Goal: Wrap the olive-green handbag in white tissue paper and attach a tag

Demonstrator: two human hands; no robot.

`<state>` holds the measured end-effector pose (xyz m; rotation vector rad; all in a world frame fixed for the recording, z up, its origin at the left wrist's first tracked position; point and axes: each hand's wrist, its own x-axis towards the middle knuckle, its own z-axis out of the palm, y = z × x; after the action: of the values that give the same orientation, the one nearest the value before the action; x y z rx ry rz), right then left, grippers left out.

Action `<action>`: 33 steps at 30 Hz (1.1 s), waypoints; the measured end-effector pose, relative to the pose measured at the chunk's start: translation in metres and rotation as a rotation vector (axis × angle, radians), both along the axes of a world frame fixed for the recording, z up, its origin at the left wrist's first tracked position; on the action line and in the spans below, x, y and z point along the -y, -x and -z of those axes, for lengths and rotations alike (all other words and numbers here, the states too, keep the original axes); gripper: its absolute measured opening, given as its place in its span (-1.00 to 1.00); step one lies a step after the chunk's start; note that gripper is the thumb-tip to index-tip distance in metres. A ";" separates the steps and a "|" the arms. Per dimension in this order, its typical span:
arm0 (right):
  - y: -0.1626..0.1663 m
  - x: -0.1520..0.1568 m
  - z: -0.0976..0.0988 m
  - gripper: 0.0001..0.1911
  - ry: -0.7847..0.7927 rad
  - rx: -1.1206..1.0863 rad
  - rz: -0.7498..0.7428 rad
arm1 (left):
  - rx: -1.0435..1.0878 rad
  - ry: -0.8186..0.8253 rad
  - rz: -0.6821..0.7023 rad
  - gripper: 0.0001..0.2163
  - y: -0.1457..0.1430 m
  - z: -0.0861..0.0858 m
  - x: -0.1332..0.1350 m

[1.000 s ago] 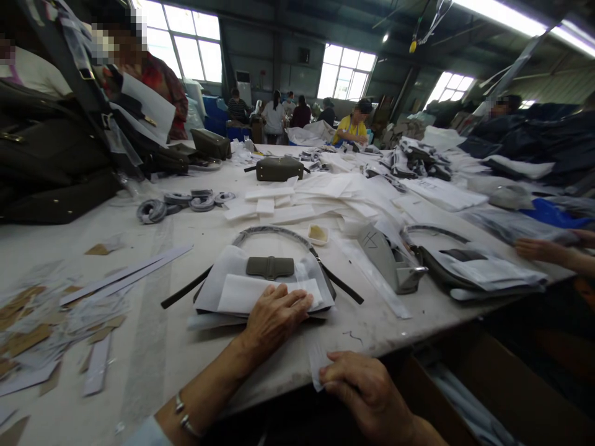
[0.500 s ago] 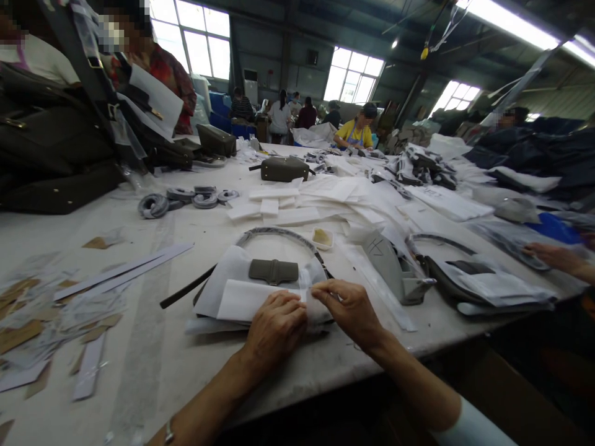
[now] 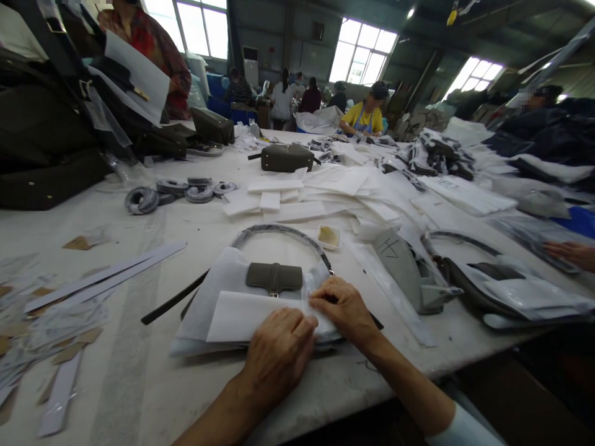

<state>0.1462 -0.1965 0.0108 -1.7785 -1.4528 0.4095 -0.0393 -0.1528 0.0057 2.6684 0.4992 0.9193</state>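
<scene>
Up from the surface's near edge, where it held a strip of clear tape a second ago, the right hand has come to the front of the bag, beside the left hand. Its grip is pressed together, thumb to forefinger, by the tape at the right end of a white pad; I can't tell whether any tape is caught between. The left hand rests on the pad's lower right part, fingers bent and close together; its thumb is hidden, so I can't tell if that grip pinches anything. The bag lies on the surface in front of both hands, its olive flap showing above the pad, white paper around it. Its handle arches away behind, and a dark strap sticks out left. Just beyond the handle is a small dish. Rightward come a grey dispenser, a second bag and a co-worker's hand. Farther back, white sheets lie heaped.
</scene>
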 end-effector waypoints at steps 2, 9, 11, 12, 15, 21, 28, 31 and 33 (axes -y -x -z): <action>0.000 -0.002 0.000 -0.90 0.037 -0.031 0.010 | -0.041 -0.049 0.048 -0.84 0.002 -0.002 -0.001; 0.004 -0.005 -0.009 -0.91 0.029 0.126 0.007 | -0.078 -0.097 0.069 -0.87 0.004 -0.001 -0.001; 0.006 -0.004 -0.014 -0.90 -0.061 0.263 -0.035 | -0.097 -0.099 0.092 -0.86 0.005 0.000 -0.001; 0.006 -0.004 -0.016 -0.90 -0.092 0.315 -0.065 | -0.106 -0.093 0.106 -0.87 0.005 0.000 -0.001; 0.006 -0.007 -0.018 -0.88 -0.076 0.306 -0.115 | -0.116 -0.070 0.135 -0.88 0.007 0.000 -0.002; 0.004 -0.011 -0.008 -0.89 0.001 0.134 -0.005 | -0.091 -0.089 0.137 -0.79 0.010 -0.001 -0.003; 0.003 -0.015 -0.014 -0.92 0.110 0.180 0.017 | -0.011 -0.143 0.136 -0.78 0.008 0.001 -0.001; 0.007 -0.022 -0.014 -0.91 0.118 0.178 0.082 | -0.033 -0.121 0.136 -0.78 0.007 0.002 -0.001; 0.008 -0.025 -0.015 -0.93 0.087 0.164 0.135 | -0.053 -0.098 0.124 -0.78 0.006 0.001 -0.001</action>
<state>0.1385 -0.1715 0.0263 -2.0072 -1.4341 0.2656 -0.0454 -0.1513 0.0045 2.7826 0.3036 0.8600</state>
